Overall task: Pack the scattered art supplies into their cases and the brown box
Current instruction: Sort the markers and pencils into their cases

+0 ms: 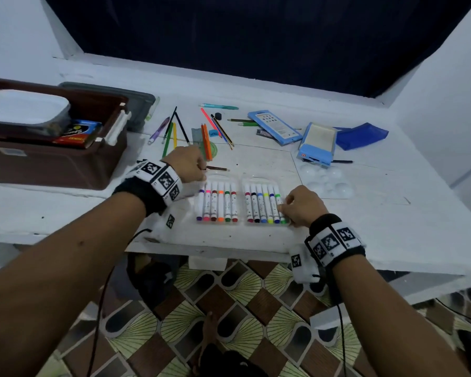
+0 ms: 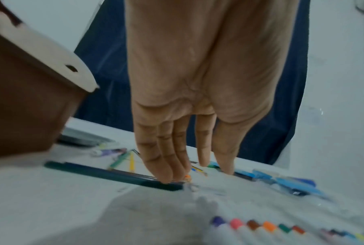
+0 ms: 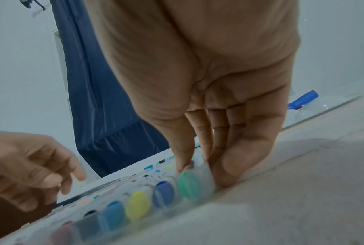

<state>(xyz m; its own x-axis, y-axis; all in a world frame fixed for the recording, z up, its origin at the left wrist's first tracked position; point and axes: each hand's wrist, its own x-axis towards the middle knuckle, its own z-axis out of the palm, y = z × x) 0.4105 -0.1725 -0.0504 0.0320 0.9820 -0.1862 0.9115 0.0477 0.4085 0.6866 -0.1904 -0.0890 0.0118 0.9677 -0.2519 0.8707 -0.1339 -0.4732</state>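
A clear marker case [image 1: 242, 202] lies open flat near the table's front edge, with several coloured markers in each half. My right hand [image 1: 283, 206] pinches its right edge beside the green marker [image 3: 189, 184], thumb outside and fingers [image 3: 183, 159] on top. My left hand [image 1: 203, 172] hovers at the case's far left corner, its fingers loose and holding nothing. In the left wrist view its fingertips [image 2: 166, 178] reach down to a dark green pencil [image 2: 114, 175]. A thin brush [image 1: 217, 168] lies just past it. The brown box [image 1: 52, 164] stands at the left.
Loose pencils and pens [image 1: 207, 140] lie scattered behind the case. Two light blue cases [image 1: 275, 126] [image 1: 318, 142], a dark blue pouch [image 1: 362, 134] and a clear palette [image 1: 326, 180] sit to the right. The box holds a white container [image 1: 25, 110]; a grey lid [image 1: 139, 104] lies behind.
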